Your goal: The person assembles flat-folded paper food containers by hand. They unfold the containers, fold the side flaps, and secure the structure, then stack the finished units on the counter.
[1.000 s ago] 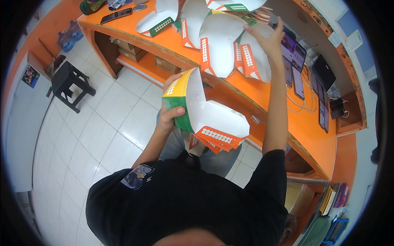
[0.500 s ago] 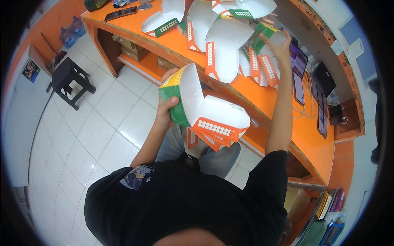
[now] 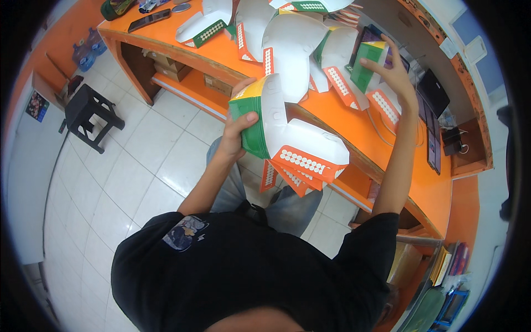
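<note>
My left hand [image 3: 237,128] is closed round a nested stack of paper food cartons [image 3: 253,130], held over my lap. Each has a green and yellow back, a white inside and an orange front flap with white dots. Above the desk's right part, my right hand [image 3: 399,78] grips one more paper food carton [image 3: 369,65] by its green and yellow back, thumb on the near side; its other fingers are partly hidden. Beside it, a heap of loose unfolded cartons [image 3: 293,47] covers the desk's middle, some overlapping.
The orange desk [image 3: 368,146] curves round in front of me. On it lie a phone [image 3: 149,20] at the far left and several phones [image 3: 433,146] with cables at the right. A black stool [image 3: 91,113] stands on the tiled floor, left. Cardboard boxes [image 3: 168,66] sit under the desk.
My right hand has drawn a carton rightward, away from the heap. The stack in my left hand has moved slightly up and right. The whole view has shifted a little.
</note>
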Motion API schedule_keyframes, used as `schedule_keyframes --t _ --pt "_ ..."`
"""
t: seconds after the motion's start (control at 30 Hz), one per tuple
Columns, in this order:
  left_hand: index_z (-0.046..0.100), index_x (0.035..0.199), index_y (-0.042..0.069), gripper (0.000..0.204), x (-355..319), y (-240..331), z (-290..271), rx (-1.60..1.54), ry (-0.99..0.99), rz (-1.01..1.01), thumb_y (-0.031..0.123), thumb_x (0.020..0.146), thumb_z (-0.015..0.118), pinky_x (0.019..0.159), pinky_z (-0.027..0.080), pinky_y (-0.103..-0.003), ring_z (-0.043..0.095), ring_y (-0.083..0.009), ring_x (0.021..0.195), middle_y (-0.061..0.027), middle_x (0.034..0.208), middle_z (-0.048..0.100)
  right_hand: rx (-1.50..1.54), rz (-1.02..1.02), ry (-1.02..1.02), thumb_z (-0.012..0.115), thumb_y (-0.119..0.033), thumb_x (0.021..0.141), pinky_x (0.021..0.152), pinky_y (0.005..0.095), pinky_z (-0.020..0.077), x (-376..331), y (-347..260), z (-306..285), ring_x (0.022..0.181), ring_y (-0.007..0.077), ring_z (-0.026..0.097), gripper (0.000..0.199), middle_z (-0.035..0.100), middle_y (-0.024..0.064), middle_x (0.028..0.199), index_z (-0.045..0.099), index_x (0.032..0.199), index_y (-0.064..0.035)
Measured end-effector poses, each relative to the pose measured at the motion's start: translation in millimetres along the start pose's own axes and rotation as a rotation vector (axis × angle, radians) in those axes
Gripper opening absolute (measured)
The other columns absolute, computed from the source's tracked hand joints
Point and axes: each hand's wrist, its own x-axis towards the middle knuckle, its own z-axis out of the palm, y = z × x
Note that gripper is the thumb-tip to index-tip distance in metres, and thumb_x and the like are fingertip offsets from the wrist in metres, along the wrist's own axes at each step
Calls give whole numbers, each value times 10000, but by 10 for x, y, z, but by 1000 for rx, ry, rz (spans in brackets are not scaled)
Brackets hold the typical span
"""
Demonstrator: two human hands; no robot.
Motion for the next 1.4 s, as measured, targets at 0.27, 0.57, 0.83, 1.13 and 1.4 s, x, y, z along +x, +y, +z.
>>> schedule_keyframes --t 0.27,0.57,0.83,1.13,1.4 --pt "350 1363 81 884 16 -88 137 19 -194 125 245 620 800 1016 346 -329 454 -213 1179 -94 1242 471 359 -500 -176 940 -300 483 1036 393 366 -1609 -639 464 1231 262 455 1155 401 112 1374 316 1421 -44" --pt "422 1314 88 848 -115 -174 301 90 -222 5 215 587 838 1051 295 -340 401 -215 1233 -94 1282 429 848 -267 -80 875 -210 631 987 383 443 -1828 -491 880 1199 261 481 1170 391 150 1349 95 1492 -79" --pt "431 1320 113 841 -64 -143 235 203 -269 66 187 592 847 992 348 -320 445 -205 1161 -81 1246 436 1023 111 103 901 -284 601 878 321 501 -2053 -193 311 1017 211 591 1209 506 131 1225 111 1488 -60" --pt "404 1327 93 868 -153 -268 362 120 -334 46 190 583 840 1029 318 -331 423 -217 1202 -92 1256 438 919 -109 -131 887 -164 571 1025 421 410 -2112 -382 815 1251 302 448 1315 354 191 1378 -47 1492 -66" --pt "418 1309 84 767 -188 -319 346 10 -199 -69 204 635 765 1032 314 -336 410 -216 1211 -97 1256 436 1000 -165 -99 845 -185 631 1023 419 396 -2128 -320 1184 1235 306 453 1270 353 196 1364 -100 1474 -90"
